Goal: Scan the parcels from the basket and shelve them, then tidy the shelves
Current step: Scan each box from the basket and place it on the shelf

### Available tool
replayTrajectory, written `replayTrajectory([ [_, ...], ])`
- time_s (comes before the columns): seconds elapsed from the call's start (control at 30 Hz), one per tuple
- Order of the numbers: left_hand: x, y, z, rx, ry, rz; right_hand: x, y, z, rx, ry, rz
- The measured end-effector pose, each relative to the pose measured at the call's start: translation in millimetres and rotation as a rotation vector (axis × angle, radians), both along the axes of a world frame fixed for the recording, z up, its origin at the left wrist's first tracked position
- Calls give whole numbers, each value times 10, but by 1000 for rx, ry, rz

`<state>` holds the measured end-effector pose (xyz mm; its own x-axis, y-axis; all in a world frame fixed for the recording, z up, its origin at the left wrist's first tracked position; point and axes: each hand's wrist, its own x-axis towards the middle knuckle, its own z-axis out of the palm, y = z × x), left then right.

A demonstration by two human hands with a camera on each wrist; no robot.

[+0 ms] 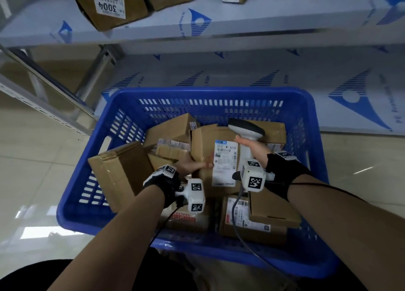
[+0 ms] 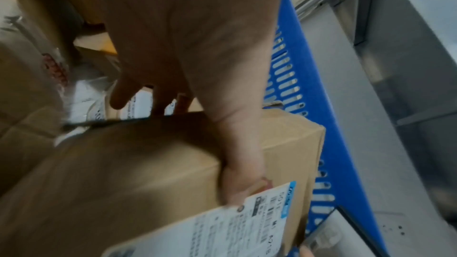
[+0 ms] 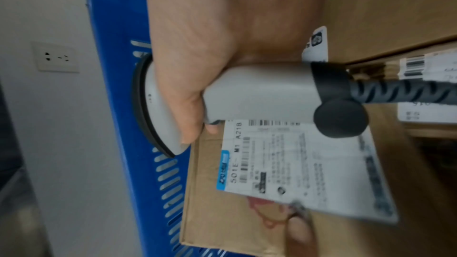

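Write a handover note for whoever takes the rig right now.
Left hand grips the labelled cardboard parcel, thumb by its shipping label, over the blue basket.
Right hand holds the barcode scanner beside that label.
Done: several parcels, one marked 3004, sit on the shelf.
Left: scan and shelve this parcel, clear the basket's other parcels, tidy shelves.

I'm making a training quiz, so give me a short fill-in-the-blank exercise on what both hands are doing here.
1. The right hand grips a ____.
2. The left hand holds a labelled ____ over the basket.
3. The basket's colour is ____.
4. The shelf box label reads ____.

Missing words: scanner; box; blue; 3004
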<state>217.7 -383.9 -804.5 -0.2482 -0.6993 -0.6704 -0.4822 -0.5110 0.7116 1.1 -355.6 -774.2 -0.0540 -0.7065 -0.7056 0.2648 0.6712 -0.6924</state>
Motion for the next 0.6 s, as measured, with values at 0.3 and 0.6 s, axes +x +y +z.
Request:
replayTrajectory([
  [0.3,138,-251,1091,-277,85,224,14,34,965,-275,-24,-111],
  [0.6,73,84,1679,-383,272,342,171,520,1605,-390,73,-121],
])
